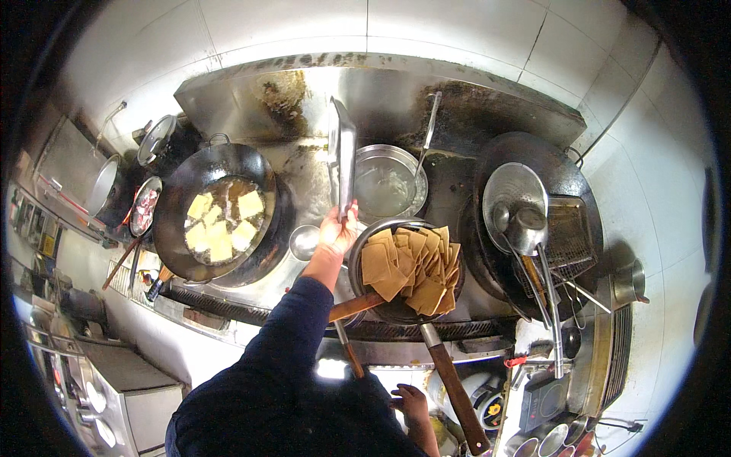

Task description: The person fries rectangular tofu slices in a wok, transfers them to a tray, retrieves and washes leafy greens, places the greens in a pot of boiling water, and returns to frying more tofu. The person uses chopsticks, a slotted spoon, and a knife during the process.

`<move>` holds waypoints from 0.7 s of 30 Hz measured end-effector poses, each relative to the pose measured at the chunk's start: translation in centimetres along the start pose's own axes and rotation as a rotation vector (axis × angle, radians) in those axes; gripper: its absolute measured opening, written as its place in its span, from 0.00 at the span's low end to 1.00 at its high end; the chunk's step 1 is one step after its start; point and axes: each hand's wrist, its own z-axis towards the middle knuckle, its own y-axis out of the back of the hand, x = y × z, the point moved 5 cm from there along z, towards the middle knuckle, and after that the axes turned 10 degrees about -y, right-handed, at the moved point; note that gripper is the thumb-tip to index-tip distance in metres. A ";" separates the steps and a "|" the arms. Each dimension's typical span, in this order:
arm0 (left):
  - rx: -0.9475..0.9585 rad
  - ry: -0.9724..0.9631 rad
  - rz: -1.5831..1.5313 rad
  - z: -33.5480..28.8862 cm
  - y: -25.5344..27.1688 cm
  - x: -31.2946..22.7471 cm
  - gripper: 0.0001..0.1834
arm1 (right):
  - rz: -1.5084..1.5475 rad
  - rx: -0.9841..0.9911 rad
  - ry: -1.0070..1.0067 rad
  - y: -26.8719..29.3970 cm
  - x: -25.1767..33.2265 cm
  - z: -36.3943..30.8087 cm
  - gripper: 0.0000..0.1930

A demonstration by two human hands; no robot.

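My left hand (339, 228) reaches over the stove and grips the near end of a shiny metal tray (345, 156), which is tipped on edge. Just right of that hand, a stack of brown square slices (411, 266) that look like dried tofu fills a dark round pan or strainer with a wooden handle (457, 392). Down by my body hangs my right hand (412, 402), holding nothing, its fingers loosely bent and apart. To the left, pale yellow blocks (221, 228) like tofu lie in bubbling oil in a black wok (179, 247).
Behind the brown slices stands a round pot of water (384, 180) with a long-handled ladle (431, 126). A second large wok (495, 152) at right holds a perforated skimmer (512, 183) and a wire rack (571, 232). At left is a pan with meat-like pieces (145, 207).
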 end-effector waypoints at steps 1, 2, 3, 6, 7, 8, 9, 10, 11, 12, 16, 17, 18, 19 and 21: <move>0.040 0.047 -0.045 -0.3 -0.8 0.3 0.15 | 0.001 -0.007 -0.005 0.1 -0.1 -0.1 0.19; 0.057 0.087 -0.101 -0.7 -1.6 0.4 0.15 | -0.003 -0.010 0.000 0.2 -0.1 -0.2 0.19; 0.096 0.083 -0.090 -0.9 -2.5 0.4 0.14 | -0.005 -0.013 -0.001 0.3 -0.2 -0.4 0.19; 0.218 0.094 -0.109 -1.6 -4.8 0.6 0.12 | 0.001 -0.027 0.008 0.5 0.0 -0.9 0.19; 0.239 0.084 -0.121 -1.8 -5.2 0.5 0.11 | -0.004 -0.046 -0.006 0.6 0.0 -1.0 0.19; 0.257 0.089 -0.112 -2.0 -5.4 0.7 0.11 | 0.005 -0.041 -0.004 0.5 0.1 -1.2 0.19; 0.296 0.083 -0.108 -2.2 -5.5 0.7 0.11 | 0.002 -0.048 -0.023 0.5 0.2 -1.3 0.19; 0.335 0.069 -0.103 -2.5 -5.4 0.7 0.11 | -0.011 -0.057 -0.035 0.6 0.2 -1.5 0.19; 0.294 0.061 -0.097 -2.8 -4.9 0.9 0.10 | -0.029 -0.059 -0.035 0.5 0.3 -1.6 0.19; 0.280 0.160 -0.143 -3.2 -4.5 1.3 0.09 | -0.049 -0.065 -0.022 0.5 0.4 -1.8 0.19; 0.079 0.178 -0.248 -4.2 -3.0 1.3 0.13 | -0.060 -0.042 -0.014 0.4 0.7 -1.8 0.19; 0.126 0.180 -0.257 -4.4 -3.5 1.2 0.13 | -0.058 -0.050 -0.021 0.5 0.7 -1.6 0.19; 0.175 0.178 -0.265 -4.7 -4.0 1.0 0.12 | -0.061 -0.039 -0.022 0.5 0.8 -1.4 0.20; 0.227 0.177 -0.284 -4.9 -4.7 0.8 0.14 | -0.073 -0.042 -0.035 0.6 0.7 -1.2 0.20; 0.198 0.205 -0.360 -5.7 -5.5 0.6 0.15 | -0.101 -0.006 -0.036 0.6 0.8 -0.7 0.20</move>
